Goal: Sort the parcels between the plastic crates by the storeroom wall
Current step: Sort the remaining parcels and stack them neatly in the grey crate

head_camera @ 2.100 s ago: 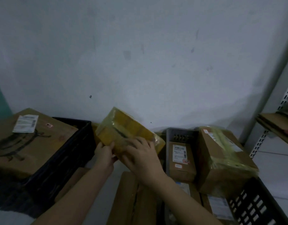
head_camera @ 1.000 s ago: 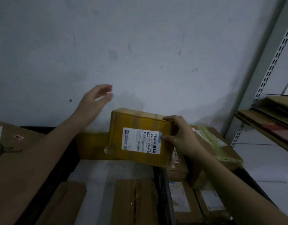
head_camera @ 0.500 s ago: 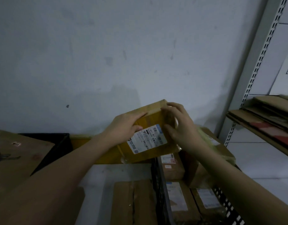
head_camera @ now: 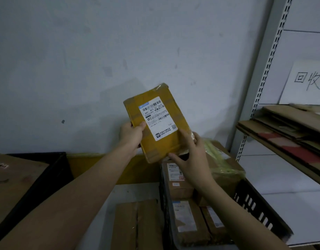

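The left hand (head_camera: 131,135) grips the flat yellow taped parcel (head_camera: 156,121) by its left edge. The right hand (head_camera: 193,157) pinches its bottom corner. Its white label (head_camera: 158,118) faces up.

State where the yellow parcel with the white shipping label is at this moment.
In the head view, the yellow parcel is mid-frame, held up before the wall by the left hand and right hand, above the right-side crate.

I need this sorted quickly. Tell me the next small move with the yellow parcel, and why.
Probably lower the yellow parcel toward one of the crates. Both hands, left hand and right hand, hold it up with its label facing the camera, above the parcel-filled right crate, so it looks ready to place.
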The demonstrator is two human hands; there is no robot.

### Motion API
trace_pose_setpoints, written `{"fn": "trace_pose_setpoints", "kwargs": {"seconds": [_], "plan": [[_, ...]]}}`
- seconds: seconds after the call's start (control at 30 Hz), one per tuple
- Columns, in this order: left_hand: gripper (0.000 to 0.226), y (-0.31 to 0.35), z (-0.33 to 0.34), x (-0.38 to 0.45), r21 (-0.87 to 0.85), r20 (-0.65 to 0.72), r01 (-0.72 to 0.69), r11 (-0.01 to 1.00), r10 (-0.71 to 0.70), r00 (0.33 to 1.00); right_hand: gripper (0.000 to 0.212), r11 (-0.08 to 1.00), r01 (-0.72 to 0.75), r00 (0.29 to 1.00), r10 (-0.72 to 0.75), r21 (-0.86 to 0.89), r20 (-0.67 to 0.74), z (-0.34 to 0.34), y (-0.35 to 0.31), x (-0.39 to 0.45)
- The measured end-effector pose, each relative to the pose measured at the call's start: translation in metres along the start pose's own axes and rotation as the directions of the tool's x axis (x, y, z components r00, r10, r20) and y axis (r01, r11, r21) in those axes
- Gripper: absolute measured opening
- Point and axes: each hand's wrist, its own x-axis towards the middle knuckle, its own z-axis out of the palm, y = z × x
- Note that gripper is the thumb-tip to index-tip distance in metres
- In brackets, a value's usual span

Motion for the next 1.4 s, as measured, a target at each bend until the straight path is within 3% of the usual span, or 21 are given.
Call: {"fn": "trace_pose_setpoints", "kwargs": {"seconds": [0.17, 0.4, 0.6, 0.7, 0.93, 1.03, 1.13, 1.27, 1.4], "plan": [[0.006, -0.011, 0.019, -0.009, 0.035, 0.041, 0.026, 0.999, -0.028, 0.999, 0.103, 0.907, 0.179, 0.980, -0.198, -0.382, -0.009, -0.016, 0.016, -0.009], [0.004, -0.038, 0.043, -0.023, 0.096, 0.133, 0.028, 0.995, -0.040, 0.990, 0.109, 0.724, 0.215, 0.975, -0.194, -0.655, 0.105, -0.020, 0.042, -0.028], [0.028, -0.078, 0.056, -0.025, 0.222, 0.195, 0.013, 0.975, -0.058, 0.979, 0.100, 0.684, 0.259, 0.948, -0.044, -0.682, 0.316, -0.009, 0.073, -0.048], [0.030, -0.091, 0.053, -0.022, 0.186, 0.286, -0.022, 0.982, -0.033, 0.958, 0.106, 0.688, 0.219, 0.946, 0.024, -0.692, 0.323, -0.007, 0.083, -0.048], [0.043, -0.133, 0.046, -0.032, 0.064, 0.263, 0.087, 0.994, -0.101, 0.959, 0.077, 0.667, 0.266, 0.925, 0.028, -0.696, 0.380, -0.003, 0.085, -0.009], [0.047, -0.159, 0.041, -0.045, 0.170, 0.212, 0.103, 0.980, -0.138, 0.967, 0.070, 0.652, 0.292, 0.916, 0.020, -0.700, 0.401, 0.003, 0.083, 0.010], [0.056, -0.190, 0.039, -0.058, 0.280, 0.257, 0.223, 0.934, -0.296, 0.920, 0.067, 0.639, 0.306, 0.903, 0.042, -0.706, 0.428, 0.008, 0.083, 0.028], [0.059, -0.214, 0.043, -0.071, 0.325, 0.381, 0.134, 0.936, -0.260, 0.887, 0.064, 0.649, 0.305, 0.889, 0.068, -0.697, 0.454, 0.010, 0.088, 0.043], [0.073, -0.224, 0.048, -0.068, 0.424, 0.307, 0.144, 0.894, -0.291, 0.906, 0.065, 0.616, 0.361, 0.863, 0.064, -0.700, 0.502, 0.014, 0.095, 0.042]]}}
